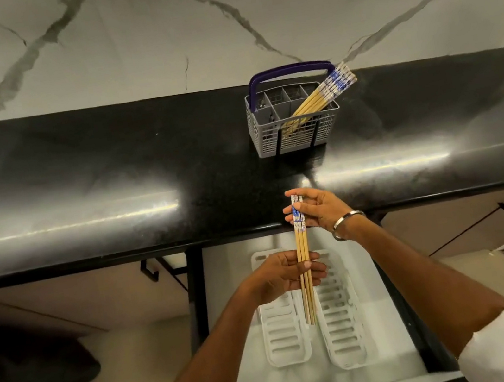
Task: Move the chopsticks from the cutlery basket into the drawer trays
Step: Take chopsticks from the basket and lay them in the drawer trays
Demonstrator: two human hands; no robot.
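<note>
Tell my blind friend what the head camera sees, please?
Both hands, left hand and right hand, hold a bundle of chopsticks above two white trays in an open drawer. More chopsticks stand in a grey cutlery basket on the black counter.

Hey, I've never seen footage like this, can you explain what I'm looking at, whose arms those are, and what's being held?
This is one picture from a camera worn on a person's head, looking down at their own bare arms. There is no machine. The left hand and right hand together hold a small bundle of wooden chopsticks with blue-patterned tops, fingers curled round them. Below, an open drawer holds two white slotted plastic trays. On the black countertop stands a grey plastic cutlery basket with a purple handle, with more chopsticks in it.
</note>
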